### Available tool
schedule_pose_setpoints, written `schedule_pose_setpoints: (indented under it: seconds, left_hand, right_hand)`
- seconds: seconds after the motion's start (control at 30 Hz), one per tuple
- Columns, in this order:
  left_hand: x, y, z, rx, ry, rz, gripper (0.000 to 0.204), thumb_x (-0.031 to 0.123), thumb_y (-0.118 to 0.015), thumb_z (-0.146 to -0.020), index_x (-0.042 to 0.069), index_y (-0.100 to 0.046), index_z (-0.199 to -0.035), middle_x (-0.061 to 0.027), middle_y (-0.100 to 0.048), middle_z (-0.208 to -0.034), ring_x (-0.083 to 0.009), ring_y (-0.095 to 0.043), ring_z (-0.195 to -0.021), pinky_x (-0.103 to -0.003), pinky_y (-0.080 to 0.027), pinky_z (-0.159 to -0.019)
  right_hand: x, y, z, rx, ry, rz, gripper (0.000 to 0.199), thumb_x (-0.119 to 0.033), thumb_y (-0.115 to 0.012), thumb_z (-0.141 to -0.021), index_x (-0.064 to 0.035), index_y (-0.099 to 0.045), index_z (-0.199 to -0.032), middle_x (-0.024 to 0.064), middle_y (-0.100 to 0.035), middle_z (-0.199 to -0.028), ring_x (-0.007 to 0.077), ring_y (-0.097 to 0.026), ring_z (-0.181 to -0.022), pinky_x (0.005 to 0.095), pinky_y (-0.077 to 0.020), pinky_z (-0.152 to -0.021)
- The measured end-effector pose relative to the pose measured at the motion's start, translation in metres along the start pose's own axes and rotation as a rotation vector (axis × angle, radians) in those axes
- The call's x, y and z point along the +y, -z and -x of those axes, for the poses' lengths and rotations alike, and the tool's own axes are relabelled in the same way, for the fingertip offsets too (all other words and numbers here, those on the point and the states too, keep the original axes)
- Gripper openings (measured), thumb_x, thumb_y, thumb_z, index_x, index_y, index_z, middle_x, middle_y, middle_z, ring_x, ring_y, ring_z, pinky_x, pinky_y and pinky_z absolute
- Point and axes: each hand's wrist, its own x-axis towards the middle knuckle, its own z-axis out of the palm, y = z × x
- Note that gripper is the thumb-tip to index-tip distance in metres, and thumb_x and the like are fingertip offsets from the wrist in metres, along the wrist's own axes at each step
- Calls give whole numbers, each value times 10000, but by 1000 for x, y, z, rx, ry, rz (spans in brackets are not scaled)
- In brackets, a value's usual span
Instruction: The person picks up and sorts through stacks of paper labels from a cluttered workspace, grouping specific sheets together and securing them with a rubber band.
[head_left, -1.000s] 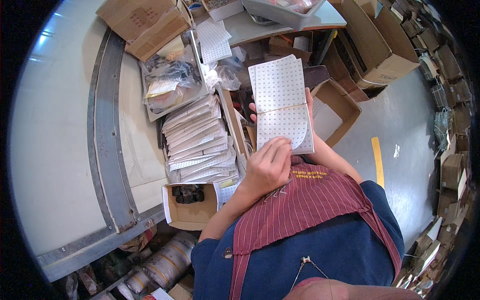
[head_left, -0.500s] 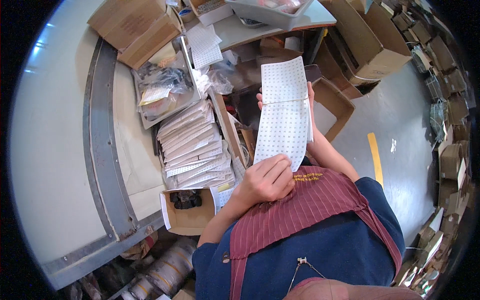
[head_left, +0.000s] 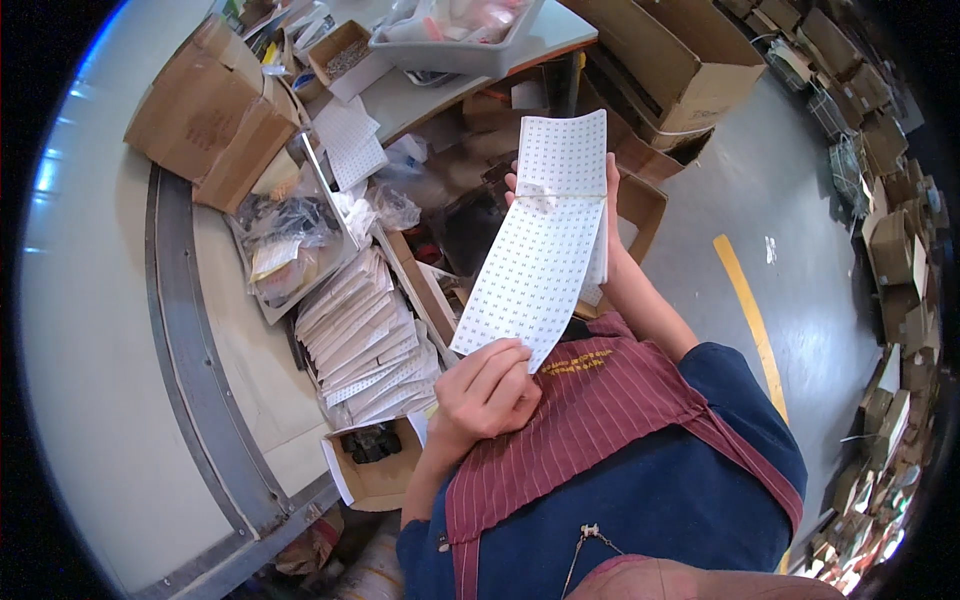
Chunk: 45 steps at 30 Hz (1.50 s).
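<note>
I hold a bundle of white sheets printed with a grid of small marks (head_left: 545, 240) upright in front of my chest. My right hand (head_left: 610, 205) grips the bundle from behind near its top, where a band crosses it. My left hand (head_left: 490, 385) pinches the lower corner of the front sheet, which is peeled down and away from the bundle. A fanned pile of similar white sheets (head_left: 365, 335) lies on the work surface to my left.
An open tray with dark plastic bags (head_left: 290, 245) sits beyond the pile. A small open carton holding a black part (head_left: 370, 465) stands at the near edge. Brown cardboard boxes (head_left: 215, 110) and a grey bin (head_left: 450, 35) are farther off. Grey floor with a yellow line (head_left: 745, 305) lies to the right.
The front sheet has been peeled further down by my left hand, and the bundle has risen and tilted more upright. The view has shifted toward the far boxes.
</note>
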Motion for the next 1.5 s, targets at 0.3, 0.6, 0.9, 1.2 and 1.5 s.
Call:
schedule_pose_setpoints:
  seconds: [0.3, 0.6, 0.9, 1.2, 1.5]
  left_hand:
    - [-2, 17, 12, -43, 63, -29, 181, -55, -634, -672, -14, -643, -849, -114, -693, -859, -294, -719, -805, -369, -596, -692]
    - [-38, -30, 10, -68, 587, -52, 50, 23, -650, -876, 26, -623, -918, -130, -658, -800, -315, -660, -692, -388, -519, -618]
    - [-47, -104, -34, -127, 127, 251, 111, -25, -650, -885, 4, -650, -992, -179, -698, -1023, -333, -695, -974, -403, -552, -843]
    - [-53, -138, -3, -506, 908, 1260, 623, 313, -644, -997, -29, -384, -1449, -166, -537, -1419, -281, -519, -1323, -415, -423, -1104]
    - [-48, -90, -21, 194, 1350, 1477, 459, 200, -647, -980, 0, -507, -1369, -138, -628, -1312, -263, -631, -1189, -432, -523, -1001]
  right_hand:
    - [-50, 19, 11, -198, 167, -100, 1095, -861, -501, -792, -83, -329, -1544, 274, -439, -1467, 471, -487, -1304, 596, -416, -1090]
    - [-74, -8, 47, -244, 336, 55, 1070, -822, -505, -826, -81, -288, -1567, 281, -403, -1504, 483, -448, -1340, 687, -352, -1099]
    - [-90, -18, 70, -240, 435, 115, 998, -729, -535, -868, -68, -271, -1568, 280, -399, -1505, 502, -435, -1343, 701, -349, -1093]
    - [-65, -18, 70, -221, 480, 161, 985, -710, -521, -883, -36, -275, -1559, 273, -441, -1480, 450, -486, -1322, 589, -420, -1092]
    - [-36, 2, 69, -274, 436, 314, 866, -453, -660, -830, 1, -372, -1509, 174, -493, -1487, 331, -495, -1348, 473, -392, -1125]
